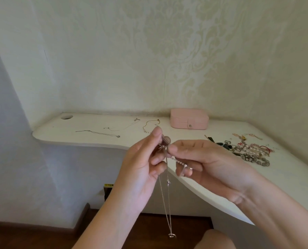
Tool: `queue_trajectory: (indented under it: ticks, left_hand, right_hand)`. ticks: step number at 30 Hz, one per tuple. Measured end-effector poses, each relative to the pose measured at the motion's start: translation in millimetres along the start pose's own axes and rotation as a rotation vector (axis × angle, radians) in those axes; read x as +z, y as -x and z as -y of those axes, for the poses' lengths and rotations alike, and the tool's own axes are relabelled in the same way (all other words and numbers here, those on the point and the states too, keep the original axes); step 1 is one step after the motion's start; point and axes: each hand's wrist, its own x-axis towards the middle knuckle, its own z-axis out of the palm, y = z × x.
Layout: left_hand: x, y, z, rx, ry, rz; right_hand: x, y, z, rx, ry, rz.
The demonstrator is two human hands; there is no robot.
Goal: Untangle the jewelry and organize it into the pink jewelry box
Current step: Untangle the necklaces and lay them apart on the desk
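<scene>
A white desk (95, 137) with a round hole (66, 116) meets patterned wallpaper (185, 51) above a dark wooden floor (41, 236).

one view only, head-worn wide-angle, facing forward and down at a corner counter (59, 133) against the wall (149, 51). left hand (140, 169) and right hand (208, 168) sit close to the lens, mid-frame; the necklace (168, 182) they pinch hangs almost to the bottom edge. pink jewelry box (189, 118) is farther back. curved edges probably lens distortion.

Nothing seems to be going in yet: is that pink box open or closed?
Closed. The pink jewelry box has its lid flat on the base, and the front tab is snapped down over the seam.
</scene>
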Motion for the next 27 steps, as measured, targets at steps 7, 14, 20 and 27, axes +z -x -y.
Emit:
queue_trajectory:
  ticks: [7, 14, 20, 27]
  left_hand:
    - [-1, -1, -5, 0.094, -0.290, -0.105]
    - [2, 1, -6, 0.228, -0.196, -0.156]
    - [10, 7, -9, 0.225, 0.011, -0.134]
    - [14, 8, -11, 0.176, 0.051, -0.146]
  right_hand:
    - [-15, -1, 6, -0.122, 0.003, -0.178]
    - [-15, -1, 11, -0.130, -0.251, -0.201]
    - [-8, 1, 8, -0.159, -0.477, -0.159]
    - [-1, 8, 10, -0.255, -0.447, -0.161]
